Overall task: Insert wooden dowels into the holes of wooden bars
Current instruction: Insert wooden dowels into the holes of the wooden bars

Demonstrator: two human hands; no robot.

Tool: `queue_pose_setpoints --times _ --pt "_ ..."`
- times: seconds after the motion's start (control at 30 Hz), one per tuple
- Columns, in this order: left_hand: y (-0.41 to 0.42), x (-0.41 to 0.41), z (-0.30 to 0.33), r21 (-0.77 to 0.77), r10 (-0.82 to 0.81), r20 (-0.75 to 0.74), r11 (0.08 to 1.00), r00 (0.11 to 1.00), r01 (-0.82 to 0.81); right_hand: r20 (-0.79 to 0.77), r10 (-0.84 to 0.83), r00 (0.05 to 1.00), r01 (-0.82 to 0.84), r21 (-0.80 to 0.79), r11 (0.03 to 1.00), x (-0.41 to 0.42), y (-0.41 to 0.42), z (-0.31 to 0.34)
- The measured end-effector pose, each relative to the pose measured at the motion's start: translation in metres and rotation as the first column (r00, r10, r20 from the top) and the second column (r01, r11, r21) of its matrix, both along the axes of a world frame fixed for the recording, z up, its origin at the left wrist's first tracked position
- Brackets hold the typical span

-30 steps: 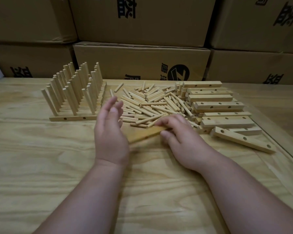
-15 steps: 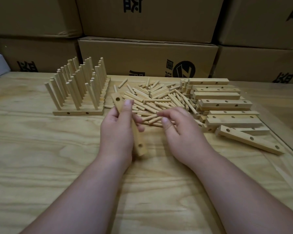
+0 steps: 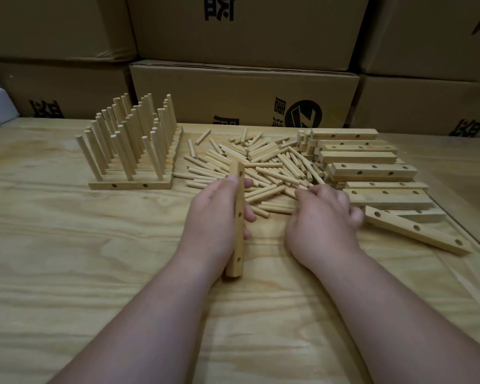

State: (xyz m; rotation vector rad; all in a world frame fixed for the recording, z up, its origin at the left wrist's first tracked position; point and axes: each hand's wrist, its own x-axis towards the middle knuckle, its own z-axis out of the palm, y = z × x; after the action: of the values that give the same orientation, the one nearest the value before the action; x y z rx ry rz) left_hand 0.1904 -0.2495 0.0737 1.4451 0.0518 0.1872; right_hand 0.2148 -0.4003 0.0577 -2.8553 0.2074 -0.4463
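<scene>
Upright bar [image 3: 238,217] in left hand [image 3: 212,217]

Likely storeroom (stacked cartons [image 3: 244,87]), plywood worktable [image 3: 67,245]

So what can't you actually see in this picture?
All in the head view:
- Whether the right hand has a dowel: its curled fingers are blurred and cover the edge of the dowel pile.
- The left hand's grip on the bar: the bar hides the fingers behind it.
- How many pegged bars are finished: the rear rows overlap.
- The box print: cut off by the pile.
</scene>
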Motion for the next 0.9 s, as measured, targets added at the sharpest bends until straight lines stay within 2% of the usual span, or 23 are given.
queue_pose_setpoints --times 0.13,0.33,0.53,0.67,0.9 --pt "-0.0029 -0.0031 0.0008 0.023 -0.059 0.000 0.998 0.998 0.059 -0.032 -0.062 0.998 0.061 -0.021 0.998 -0.0003 0.0007 0.0018" --pt "-0.0011 -0.0049 0.0054 -0.003 -0.049 0.018 0.999 0.999 0.049 0.015 -0.038 0.999 0.037 0.052 0.998 -0.0005 -0.0002 0.0034" --pt "-0.0026 -0.0040 0.0035 -0.015 -0.053 0.019 0.998 0.998 0.053 0.046 0.089 0.995 -0.094 0.120 0.988 -0.0002 0.0027 0.0029" --pt "-0.0043 -0.0027 0.0027 -0.019 -0.063 0.023 0.998 0.998 0.064 0.034 0.118 0.992 -0.121 0.117 0.986 -0.0004 0.0012 0.0016" --pt "0.0022 0.0016 -0.0016 -0.050 -0.033 0.028 0.998 0.999 0.035 0.148 0.138 0.979 -0.165 0.191 0.968 -0.0009 -0.0013 0.0013"
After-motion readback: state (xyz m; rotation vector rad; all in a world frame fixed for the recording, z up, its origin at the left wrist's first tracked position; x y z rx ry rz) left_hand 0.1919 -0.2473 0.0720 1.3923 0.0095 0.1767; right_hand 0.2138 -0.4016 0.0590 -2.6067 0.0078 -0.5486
